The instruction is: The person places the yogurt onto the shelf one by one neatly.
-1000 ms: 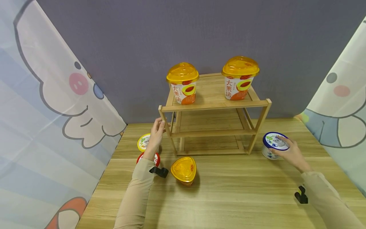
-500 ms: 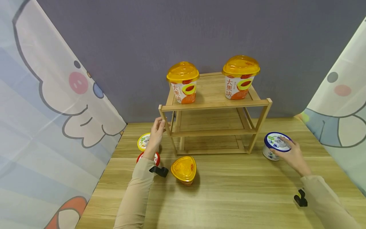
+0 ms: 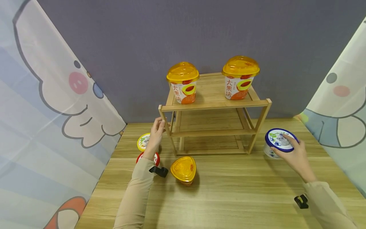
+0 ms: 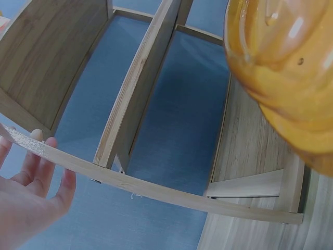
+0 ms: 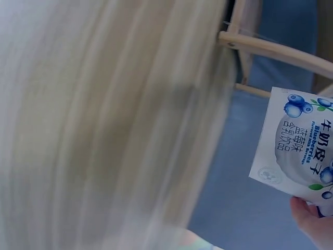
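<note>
My right hand grips a white tub with a blue lid by its lid, right of the wooden shelf. In the right wrist view, the tub shows blueberries and the word "Blueberries"; only part of my hand is in frame. My left hand holds the left front post of the three-level wooden shelf. The left wrist view shows the fingertips of my left hand against that post. Two white cups with domed orange lids, a left cup and a right cup, stand on the top board.
Another orange-lidded cup stands on the table before the shelf. Below my left forearm are a yellow-lidded tub and a partly hidden red-lidded tub. A grey wall rises behind, with printed curtains on both sides.
The blue-lidded tub has come up off the table a little and shifted slightly right in my right hand. My left hand has stayed on the shelf post.
</note>
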`<state>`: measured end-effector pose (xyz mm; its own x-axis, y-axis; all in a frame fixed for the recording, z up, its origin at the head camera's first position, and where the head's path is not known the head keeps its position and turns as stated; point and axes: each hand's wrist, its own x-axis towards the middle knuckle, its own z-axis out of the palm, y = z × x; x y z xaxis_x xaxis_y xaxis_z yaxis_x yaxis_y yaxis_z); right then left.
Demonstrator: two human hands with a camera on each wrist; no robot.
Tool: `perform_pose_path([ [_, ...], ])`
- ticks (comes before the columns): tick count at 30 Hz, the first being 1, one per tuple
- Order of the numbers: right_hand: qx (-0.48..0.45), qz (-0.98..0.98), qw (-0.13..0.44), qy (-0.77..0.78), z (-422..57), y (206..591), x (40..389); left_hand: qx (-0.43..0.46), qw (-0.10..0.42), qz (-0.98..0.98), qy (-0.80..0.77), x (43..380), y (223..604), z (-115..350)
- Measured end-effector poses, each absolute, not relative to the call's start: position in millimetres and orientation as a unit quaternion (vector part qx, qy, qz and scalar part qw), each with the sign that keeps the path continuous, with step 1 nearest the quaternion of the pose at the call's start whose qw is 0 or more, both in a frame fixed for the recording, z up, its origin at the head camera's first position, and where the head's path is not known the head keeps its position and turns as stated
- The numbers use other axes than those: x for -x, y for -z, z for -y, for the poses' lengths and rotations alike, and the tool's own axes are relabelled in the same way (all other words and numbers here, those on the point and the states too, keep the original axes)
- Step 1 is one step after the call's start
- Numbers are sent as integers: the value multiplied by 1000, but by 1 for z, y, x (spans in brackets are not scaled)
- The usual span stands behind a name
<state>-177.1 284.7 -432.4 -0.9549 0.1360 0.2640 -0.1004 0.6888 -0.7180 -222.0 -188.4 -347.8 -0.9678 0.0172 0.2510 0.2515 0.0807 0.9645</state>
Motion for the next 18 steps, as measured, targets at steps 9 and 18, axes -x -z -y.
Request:
perform_pose_path([
  [9, 13, 908, 174, -380, -274, 415, 165, 75, 87, 744, 659, 220, 347, 188],
  [18, 15, 903, 188, -387, -260, 397, 154, 77, 88, 735, 667, 223, 348, 188],
])
